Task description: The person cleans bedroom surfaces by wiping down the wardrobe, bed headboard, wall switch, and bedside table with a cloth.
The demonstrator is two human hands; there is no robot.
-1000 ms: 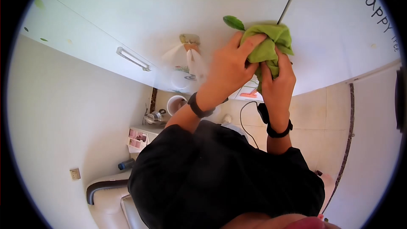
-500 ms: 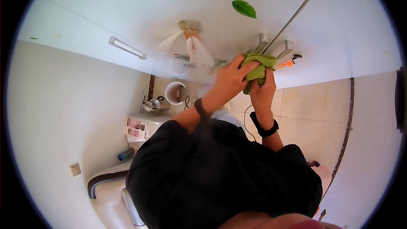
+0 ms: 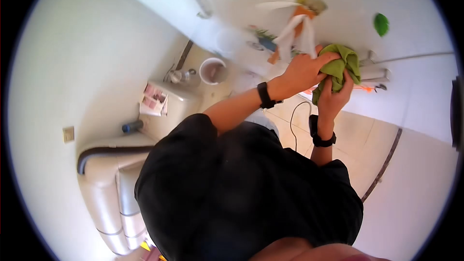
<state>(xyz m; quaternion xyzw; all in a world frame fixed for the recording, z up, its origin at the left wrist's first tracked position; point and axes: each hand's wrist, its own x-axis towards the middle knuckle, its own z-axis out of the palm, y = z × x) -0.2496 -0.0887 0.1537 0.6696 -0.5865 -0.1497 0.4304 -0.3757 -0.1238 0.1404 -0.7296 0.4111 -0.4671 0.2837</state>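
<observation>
**Green cloth (image 3: 341, 63) bunching between my left hand (image 3: 300, 74) and my right hand (image 3: 334, 100)**

The green cloth is sitting straight ahead of my body and a little to my right, in front of the white panel (image 3: 425, 89), near that panel's lower edge. It is forming a loose, folded wad, its long axis running aslant from the fuller upper right end to a narrow tail that is hanging at the lower left. Neither hand is lying nearer than the other, as both are touching it. My left hand is coming in from the left, its fingers closing over the upper left folds. My right hand is reaching up from below, its fingers pinching the underside. So both hands are grasping the cloth, from two different sides. Whether the cloth is pressing on the panel behind, I cannot tell.

Just to the right of the wad, two grey handles (image 3: 378, 74) are sticking out beside a dark seam (image 3: 418, 57), with something orange (image 3: 365, 88) showing below them. A green leaf decal (image 3: 381, 24) is showing above and to the right. Farther out on my left, a white bucket (image 3: 213, 71) is standing well apart from the cloth.
</observation>
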